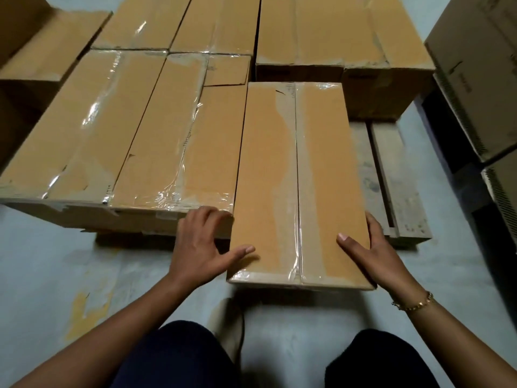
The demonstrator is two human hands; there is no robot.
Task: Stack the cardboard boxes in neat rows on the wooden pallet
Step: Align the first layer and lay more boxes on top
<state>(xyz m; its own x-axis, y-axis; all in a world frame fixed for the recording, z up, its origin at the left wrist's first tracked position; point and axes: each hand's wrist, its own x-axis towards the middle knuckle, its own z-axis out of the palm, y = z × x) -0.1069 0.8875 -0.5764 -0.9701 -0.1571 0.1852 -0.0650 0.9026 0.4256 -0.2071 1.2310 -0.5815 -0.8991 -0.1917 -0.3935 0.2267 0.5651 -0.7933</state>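
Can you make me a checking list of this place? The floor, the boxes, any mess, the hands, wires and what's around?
Surface: wooden pallet on a pale floor; bare slats show at its right front.
Job's things: taped cardboard boxes lie in rows on the pallet; the held box lies lengthwise beside them, its near end past the pallet's front edge.
Clutter: yellowish stain on the floor.
Grippers: left hand and right hand grip the held box's sides, thumbs on top; bracelet on the right wrist.
Cables: nothing seen.
Surroundings: stacked cartons at the right, another carton at the left.
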